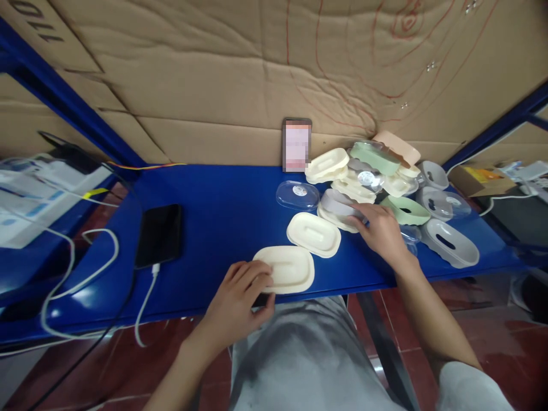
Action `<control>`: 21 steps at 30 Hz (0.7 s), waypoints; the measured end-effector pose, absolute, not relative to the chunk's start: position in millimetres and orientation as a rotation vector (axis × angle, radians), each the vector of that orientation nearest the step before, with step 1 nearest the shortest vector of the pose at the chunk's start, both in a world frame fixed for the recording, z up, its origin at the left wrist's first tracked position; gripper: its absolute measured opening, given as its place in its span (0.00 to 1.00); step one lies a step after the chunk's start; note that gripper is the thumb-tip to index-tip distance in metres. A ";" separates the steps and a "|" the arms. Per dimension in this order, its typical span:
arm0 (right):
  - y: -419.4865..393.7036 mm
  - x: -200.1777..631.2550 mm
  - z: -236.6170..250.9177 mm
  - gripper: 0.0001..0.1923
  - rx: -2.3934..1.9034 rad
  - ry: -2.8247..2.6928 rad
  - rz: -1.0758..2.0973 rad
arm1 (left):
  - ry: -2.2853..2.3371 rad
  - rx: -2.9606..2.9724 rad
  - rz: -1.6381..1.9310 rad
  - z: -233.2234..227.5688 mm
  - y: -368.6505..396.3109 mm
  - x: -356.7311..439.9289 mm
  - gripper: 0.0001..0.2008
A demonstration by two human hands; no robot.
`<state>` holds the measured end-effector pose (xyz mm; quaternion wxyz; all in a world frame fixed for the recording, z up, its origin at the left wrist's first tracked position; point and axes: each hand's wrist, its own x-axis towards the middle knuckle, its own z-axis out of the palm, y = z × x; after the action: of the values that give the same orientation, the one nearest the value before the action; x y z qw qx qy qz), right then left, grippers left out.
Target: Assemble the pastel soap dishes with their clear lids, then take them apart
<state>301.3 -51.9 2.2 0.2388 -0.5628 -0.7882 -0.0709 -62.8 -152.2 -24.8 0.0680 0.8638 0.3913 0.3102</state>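
My left hand (pixel 246 291) is at the table's front edge, its curled fingers over the left end of a cream oval lid (pixel 293 269) and its thumb below. A small dark thing shows under those fingers, too hidden to name. Just behind lies a second cream oval lid (pixel 314 234) with a raised bar in its middle. Further right, my right hand (pixel 381 231) pinches the right end of a pale grey oval cover (pixel 337 204), which sits over a cream piece. A clear oval plastic lid (pixel 297 195) with a round sticker lies to the left of it.
A pile of cream, green (pixel 374 158), peach (pixel 398 148) and grey oval parts (pixel 451 244) fills the right side. One phone (pixel 297 145) leans on the cardboard wall (pixel 205 85); another black device (pixel 159 235) lies left with a white cable plugged in.
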 end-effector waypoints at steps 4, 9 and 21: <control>-66.7 280.1 9.4 0.16 -1.357 -2.180 -0.088 | 1.139 2.582 0.952 -25.2 -153.6 -65.2 0.09; -77.7 258.8 14.6 0.13 -1.245 -2.104 -0.064 | 1.141 2.598 0.917 -30.1 -153.9 -67.3 0.13; -139.3 201.5 1.1 0.15 -0.803 -2.504 -0.011 | 1.172 2.647 0.897 -30.4 -152.4 -68.8 0.30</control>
<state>201.5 -139.3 1.1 0.2534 -0.2954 -0.9211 -0.0041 -68.8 -152.4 -30.4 0.0554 0.8721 0.3861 0.2955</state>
